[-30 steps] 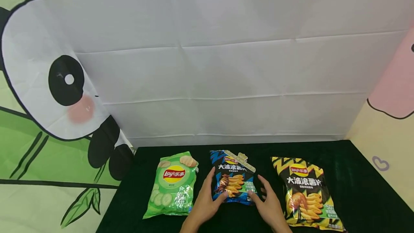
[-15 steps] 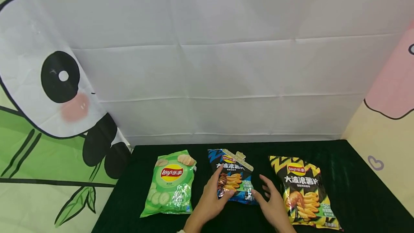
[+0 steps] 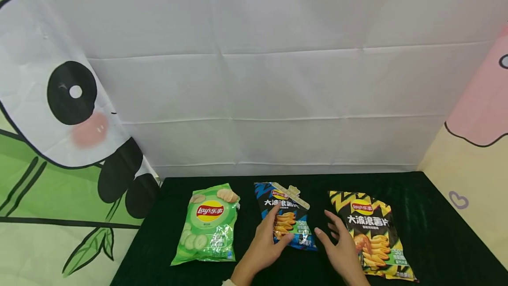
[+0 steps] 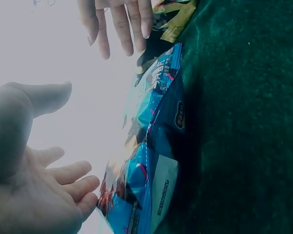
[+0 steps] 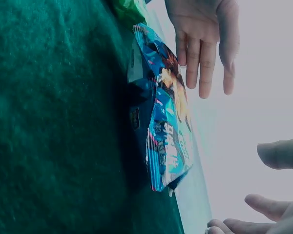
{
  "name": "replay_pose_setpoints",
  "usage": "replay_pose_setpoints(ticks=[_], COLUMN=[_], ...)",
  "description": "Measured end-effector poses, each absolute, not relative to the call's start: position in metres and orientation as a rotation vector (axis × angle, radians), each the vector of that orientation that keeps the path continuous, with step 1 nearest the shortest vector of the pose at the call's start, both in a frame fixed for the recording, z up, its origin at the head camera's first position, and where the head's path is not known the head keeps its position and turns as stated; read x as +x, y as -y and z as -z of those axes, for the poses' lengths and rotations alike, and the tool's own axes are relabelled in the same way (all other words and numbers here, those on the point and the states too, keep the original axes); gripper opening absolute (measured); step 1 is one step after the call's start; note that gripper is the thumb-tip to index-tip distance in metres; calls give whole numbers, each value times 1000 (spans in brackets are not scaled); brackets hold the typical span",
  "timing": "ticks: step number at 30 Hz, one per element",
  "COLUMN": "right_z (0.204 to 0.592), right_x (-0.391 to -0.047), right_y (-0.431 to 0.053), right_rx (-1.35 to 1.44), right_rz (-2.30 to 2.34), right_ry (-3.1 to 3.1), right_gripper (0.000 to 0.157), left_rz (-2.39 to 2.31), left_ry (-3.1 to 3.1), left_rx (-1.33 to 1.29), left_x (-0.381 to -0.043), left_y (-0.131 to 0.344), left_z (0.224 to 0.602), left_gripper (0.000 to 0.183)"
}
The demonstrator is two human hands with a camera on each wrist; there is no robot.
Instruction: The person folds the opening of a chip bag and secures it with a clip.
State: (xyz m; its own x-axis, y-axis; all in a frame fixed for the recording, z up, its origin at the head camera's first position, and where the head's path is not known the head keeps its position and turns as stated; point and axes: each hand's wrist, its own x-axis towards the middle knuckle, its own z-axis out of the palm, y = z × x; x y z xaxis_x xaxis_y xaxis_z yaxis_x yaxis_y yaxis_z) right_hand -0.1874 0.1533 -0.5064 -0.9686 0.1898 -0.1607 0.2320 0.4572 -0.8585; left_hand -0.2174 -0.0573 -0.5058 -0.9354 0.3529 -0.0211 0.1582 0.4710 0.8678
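A blue bag of potato chips (image 3: 303, 232) lies face up in the middle of the dark green cloth. Across its top corner sits a pale sealing clip (image 3: 291, 195). My left hand (image 3: 263, 245) is over the bag's left side, fingers extended and thumb apart; whether the fingertips touch the bag I cannot tell. To the right of the bag my right hand (image 3: 344, 250) hovers with loosely bent fingers, holding nothing. In the left wrist view the bag's bottom edge (image 4: 149, 141) shows beside both hands. The right wrist view shows the left hand (image 5: 200, 34) near the bag's far end.
On the left lies a green chip bag (image 3: 209, 228). A black and yellow chip bag (image 3: 359, 220) lies to the right, partly behind the right hand. The dark green cloth (image 3: 440, 242) covers the table, with a white sheet (image 3: 278, 100) behind it.
My left hand has shifted right from the blue bag's left edge to over its front. The right hand has drawn away to the right. The head view has shifted slightly.
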Motion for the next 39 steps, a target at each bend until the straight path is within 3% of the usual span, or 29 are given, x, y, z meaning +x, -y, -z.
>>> replay_pose_setpoints(ticks=[5, 15, 33, 39], right_z=[506, 501, 495, 497], right_x=[-187, -191, -185, -181], right_y=[-159, -166, -196, -209], right_rx=[403, 430, 489, 547], right_rz=[1563, 1602, 1516, 1476], right_ry=[-2643, -2633, -2672, -2687], right_gripper=[86, 65, 71, 64], left_rz=[-1411, -1324, -1276, -1232], left_ry=[-2534, -2513, -2508, -2506], left_rx=[441, 535, 537, 544], left_x=[-218, -219, -215, -214], left_y=[52, 33, 5, -8], left_z=[506, 505, 503, 501], left_gripper=[73, 73, 72, 74])
